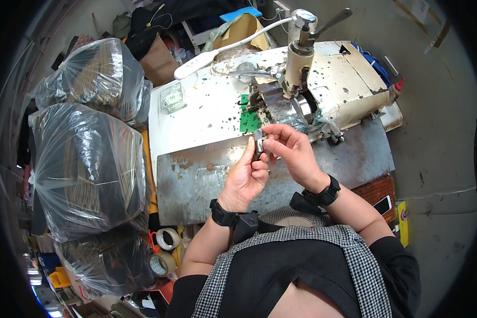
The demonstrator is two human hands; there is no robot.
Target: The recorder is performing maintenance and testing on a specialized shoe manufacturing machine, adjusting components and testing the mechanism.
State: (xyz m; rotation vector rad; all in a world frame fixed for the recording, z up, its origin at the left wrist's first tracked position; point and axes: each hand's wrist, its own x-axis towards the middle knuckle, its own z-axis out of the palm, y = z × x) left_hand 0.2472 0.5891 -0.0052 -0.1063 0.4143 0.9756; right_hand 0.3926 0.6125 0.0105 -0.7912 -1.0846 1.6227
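Observation:
In front of the machine, both my hands meet over a small dark piece with a silvery grey face (258,142). My left hand (244,179) grips it from below, thumb up along its side and the other fingers curled. From the right, my right hand (294,151) pinches at the same piece with thumb and forefinger. The fingers cover much of it, so its exact kind does not show. Just beyond stands a cream-coloured bench machine (300,66) with a metal head and lever. A green mat (249,121) strewn with dark scraps lies beside it.
Below my hands is a worn metal sheet (191,185) on the white table (196,114). A white lamp (196,64) reaches over from the machine. Plastic-wrapped stacks (90,169) crowd the left, near tape rolls (163,262). A phone (382,205) lies at right.

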